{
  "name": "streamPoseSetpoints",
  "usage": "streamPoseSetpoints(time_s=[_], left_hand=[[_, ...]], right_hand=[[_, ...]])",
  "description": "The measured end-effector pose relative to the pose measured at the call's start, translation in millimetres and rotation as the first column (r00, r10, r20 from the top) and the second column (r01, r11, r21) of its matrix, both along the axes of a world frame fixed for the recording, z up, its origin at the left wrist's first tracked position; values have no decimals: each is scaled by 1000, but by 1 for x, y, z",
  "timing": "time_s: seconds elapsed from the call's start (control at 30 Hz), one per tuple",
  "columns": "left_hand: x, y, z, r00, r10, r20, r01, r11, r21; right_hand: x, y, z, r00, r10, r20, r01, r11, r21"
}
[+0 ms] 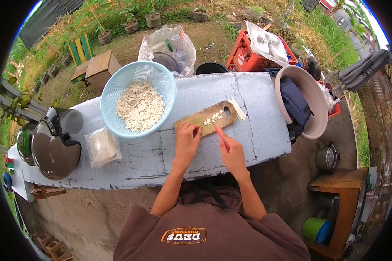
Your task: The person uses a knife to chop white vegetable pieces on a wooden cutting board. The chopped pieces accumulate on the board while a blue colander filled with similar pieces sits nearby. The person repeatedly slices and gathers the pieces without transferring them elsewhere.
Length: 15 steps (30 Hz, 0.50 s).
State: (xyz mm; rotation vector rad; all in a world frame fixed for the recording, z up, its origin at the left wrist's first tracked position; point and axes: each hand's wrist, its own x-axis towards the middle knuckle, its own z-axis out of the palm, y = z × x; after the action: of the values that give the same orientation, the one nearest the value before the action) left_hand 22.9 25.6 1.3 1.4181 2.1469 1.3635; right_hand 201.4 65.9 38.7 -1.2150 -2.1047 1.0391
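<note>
A wooden cutting board (191,121) with a handle hole lies aslant on the table. My right hand (234,156) grips a knife by its red handle (222,138); its thin blade is barely visible over the board. Bent fingers of my left hand (187,140) rest on the board's near left part, and whatever may be under them is hidden. Small white cut squares (214,118) are scattered on the board between the knife and the hole. Beyond the board's right end lies a bundle of white strips (237,109). A light blue plastic strainer basket (106,104) holds many similar white pieces (139,107).
On the grey-painted table (140,163) stand a brown helmet (54,150) and a clear plastic bag (103,146) with pale contents. At the right, a beige basin (318,111) contains a dark blue bag (294,101). A red crate (236,53) stands behind the table.
</note>
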Motion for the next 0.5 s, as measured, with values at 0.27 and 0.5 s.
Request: streamPoseSetpoints(time_s=[0.27,0.5], left_hand=[[-9,31,3,984,-167,-64,167,986,4],[-16,55,5,937,-348,38,347,937,25]], right_hand=[[5,25,-19,977,-168,-133,177,983,59],[5,35,-13,954,-290,-75,296,951,88]])
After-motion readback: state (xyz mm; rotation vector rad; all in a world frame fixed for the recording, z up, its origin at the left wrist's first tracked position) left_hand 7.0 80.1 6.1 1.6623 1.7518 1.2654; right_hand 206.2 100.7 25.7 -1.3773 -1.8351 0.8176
